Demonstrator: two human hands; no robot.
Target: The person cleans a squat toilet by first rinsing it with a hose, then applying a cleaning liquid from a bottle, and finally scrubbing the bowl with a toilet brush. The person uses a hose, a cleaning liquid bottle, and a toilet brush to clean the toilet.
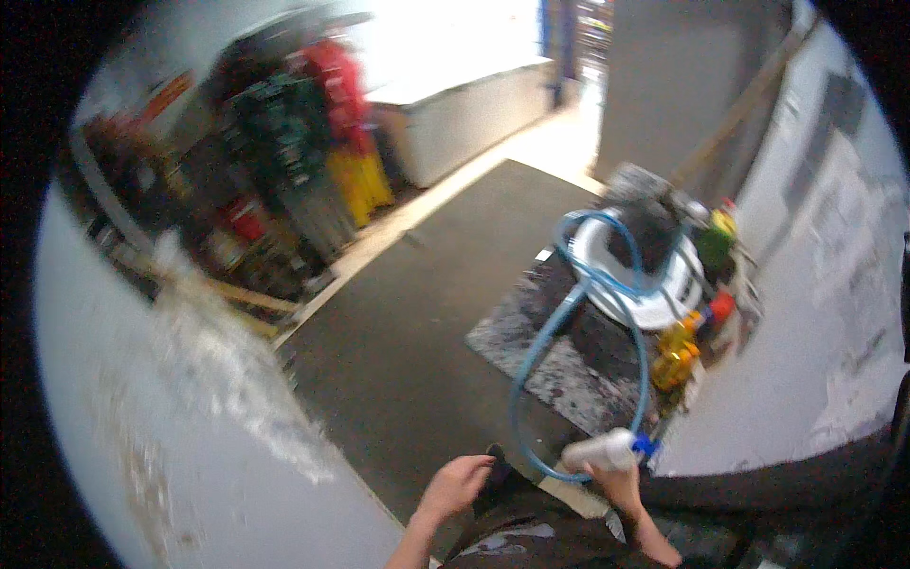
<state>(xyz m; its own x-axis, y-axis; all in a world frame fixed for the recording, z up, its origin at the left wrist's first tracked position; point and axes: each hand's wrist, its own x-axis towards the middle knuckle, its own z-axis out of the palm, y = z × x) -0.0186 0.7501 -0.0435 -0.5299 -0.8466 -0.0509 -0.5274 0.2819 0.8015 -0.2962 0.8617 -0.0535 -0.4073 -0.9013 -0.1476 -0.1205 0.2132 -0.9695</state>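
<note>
A white plastic bottle [601, 449] with a blue top is in my right hand [617, 487], tilted on its side. A loop of clear blue hose [522, 377] hangs down to that hand; whether my fingers also hold the hose is hidden. Upward, the hose coils over a white round basin [675, 313] on a speckled stone slab [569, 398]. My left hand [458, 487] hangs low in front of my dark clothing, fingers curled, with no object visible in it. Motion blur hides how far apart its fingers are.
Yellow bottles [675, 359] and a red-topped container [720, 307] stand between the basin and the right wall [782, 384]. Dark floor [398, 341] runs ahead to a doorway. Clothes and a red item [338, 92] hang at left above cluttered shelves. A peeling wall [213, 398] borders my left.
</note>
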